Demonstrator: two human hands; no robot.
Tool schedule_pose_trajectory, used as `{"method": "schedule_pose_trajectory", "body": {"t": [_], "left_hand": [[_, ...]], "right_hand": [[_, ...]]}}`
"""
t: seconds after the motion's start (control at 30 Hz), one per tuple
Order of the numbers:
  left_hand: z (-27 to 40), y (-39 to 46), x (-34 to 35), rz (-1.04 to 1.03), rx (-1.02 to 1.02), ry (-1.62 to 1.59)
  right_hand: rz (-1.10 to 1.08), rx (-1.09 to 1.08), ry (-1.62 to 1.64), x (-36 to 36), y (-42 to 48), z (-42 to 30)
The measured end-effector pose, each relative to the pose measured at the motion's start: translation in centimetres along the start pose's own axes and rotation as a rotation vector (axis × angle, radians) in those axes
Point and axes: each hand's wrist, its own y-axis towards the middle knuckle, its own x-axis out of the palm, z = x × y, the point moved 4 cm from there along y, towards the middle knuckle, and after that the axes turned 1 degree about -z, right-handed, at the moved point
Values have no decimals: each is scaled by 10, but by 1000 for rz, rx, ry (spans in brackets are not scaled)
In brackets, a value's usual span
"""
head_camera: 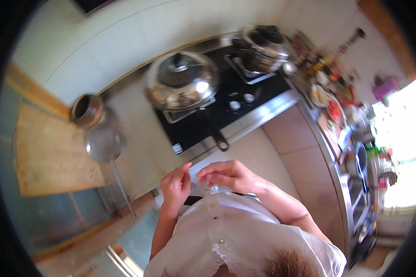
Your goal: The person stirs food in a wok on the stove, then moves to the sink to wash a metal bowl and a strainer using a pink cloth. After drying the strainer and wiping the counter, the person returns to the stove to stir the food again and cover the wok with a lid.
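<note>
Both bare hands are held up in front of my white buttoned shirt [225,214], close together with a small gap between the fingertips. My left hand [176,185] has loosely bent fingers and shows nothing in its grasp. Reaching inward, my right hand [233,176] has its fingers partly stretched and also holds nothing that I can see. Just beyond it is the black handle [215,133] of a pan that sits on the black gas hob [208,126]. A shiny domed metal lid [183,81] covers the pan, hiding what is inside.
A lidded metal pot [263,52] stands on the far right burner. Left of the hob are a brown jar [87,110] and a long-handled metal strainer [104,143]. Bowls [319,95], packets and a dark round pan [357,161] crowd the right-hand counter beside a bright window [402,145].
</note>
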Motion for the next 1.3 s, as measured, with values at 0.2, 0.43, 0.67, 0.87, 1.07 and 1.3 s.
{"method": "schedule_pose_trajectory", "body": {"t": [0.2, 0.43, 0.67, 0.87, 1.07, 1.3], "left_hand": [[33, 15, 33, -151, 125, -163], [79, 35, 78, -276, 240, -358], [105, 44, 136, -504, 284, -390], [111, 59, 177, -580, 235, -247], [110, 77, 230, -480, 23, -114], [152, 114, 305, -409, -123, 21]], "right_hand": [[207, 59, -46, -26, -44, -9], [452, 40, -34, -42, -107, -7], [755, 93, 81, -74, -165, 9], [1016, 87, -269, -199, -200, 59], [1306, 184, -886, -401, -221, 122], [1405, 273, -1175, -576, -243, 161]]}}
